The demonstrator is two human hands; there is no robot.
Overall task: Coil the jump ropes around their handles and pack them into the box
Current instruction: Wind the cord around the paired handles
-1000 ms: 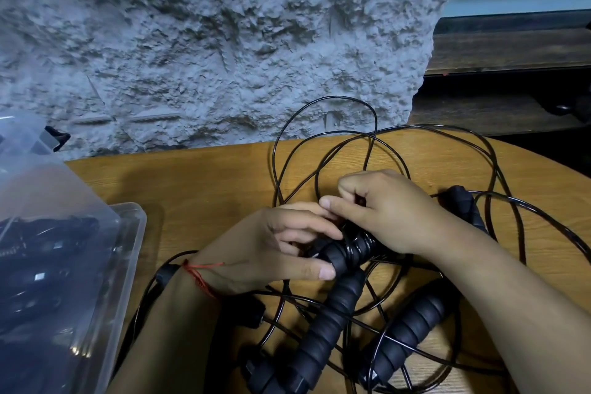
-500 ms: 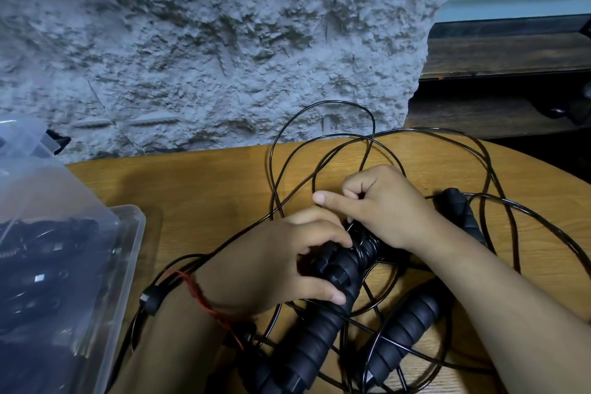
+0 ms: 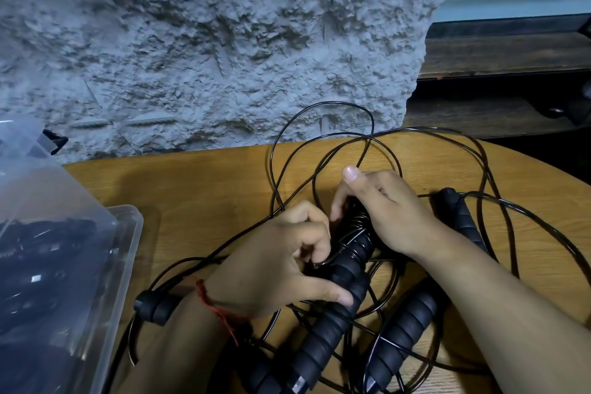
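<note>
Black foam handles (image 3: 347, 269) point away from the person, side by side. The left hand (image 3: 278, 265) grips their middle. The right hand (image 3: 393, 211) curls over their far, rope-wound end. Loose rope (image 3: 335, 103) loops beyond the handles. The box (image 3: 134, 227) sits left of the handles, nearest the left hand.

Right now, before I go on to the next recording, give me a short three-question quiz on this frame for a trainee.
1. True or false: the right hand lies flat and idle on the table.
2. The clear box stands: A) at the person's left, B) at the person's right, C) behind both hands.
3. Which wrist wears the red thread?

Key: 1 false, its fingers grip the partly wound handles. 2 A. 3 the wrist of the left hand.
</note>
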